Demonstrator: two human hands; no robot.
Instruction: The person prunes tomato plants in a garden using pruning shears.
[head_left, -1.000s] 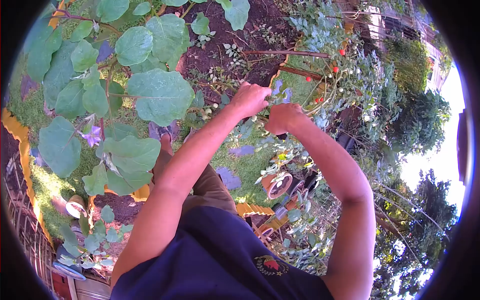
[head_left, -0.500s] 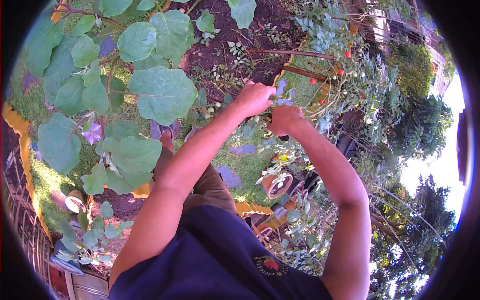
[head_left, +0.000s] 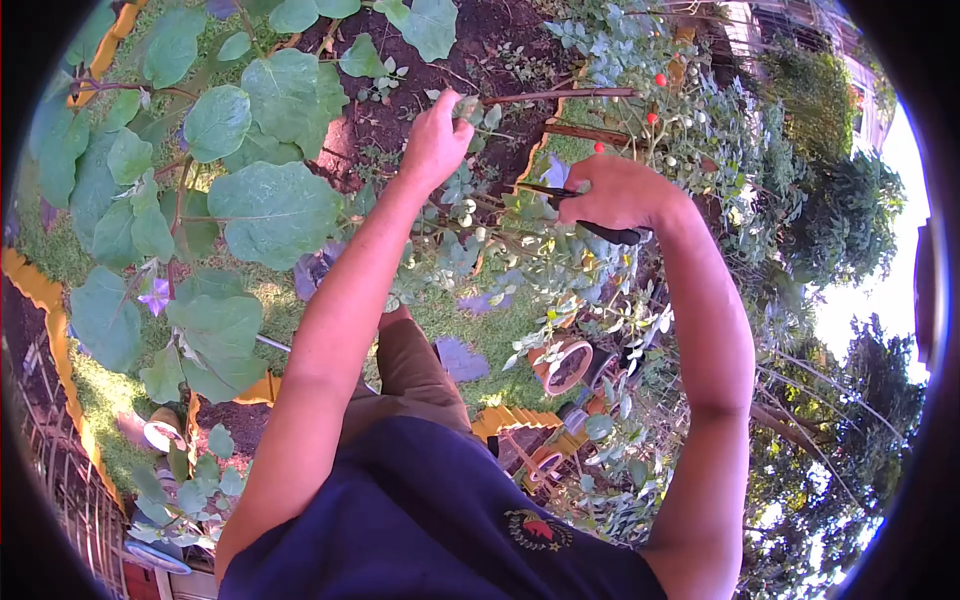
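Observation:
My left hand (head_left: 437, 145) is closed in a pinch over the dark soil, with a small leafy sprig (head_left: 466, 108) at its fingertips. To its right, my right hand (head_left: 622, 190) grips black-handled pruning shears (head_left: 610, 234). Their dark blades (head_left: 545, 189) point left toward a tomato plant (head_left: 560, 255), whose leafy stems hang below and between my hands. Small pale green fruits (head_left: 469, 207) show on it under my left hand. Several red tomatoes (head_left: 652, 118) are just above my right hand.
Broad eggplant leaves (head_left: 280, 215) and a purple flower (head_left: 155, 296) fill the left side. A wooden stick (head_left: 560, 96) crosses the soil near my left hand. Yellow scalloped edging (head_left: 520, 418) borders the beds. A clay pot (head_left: 562, 366) lies below my right hand.
My hands, close together before, are now apart. The left has moved up and left with the sprig; the right has shifted slightly up and right, bringing the shears into clear view.

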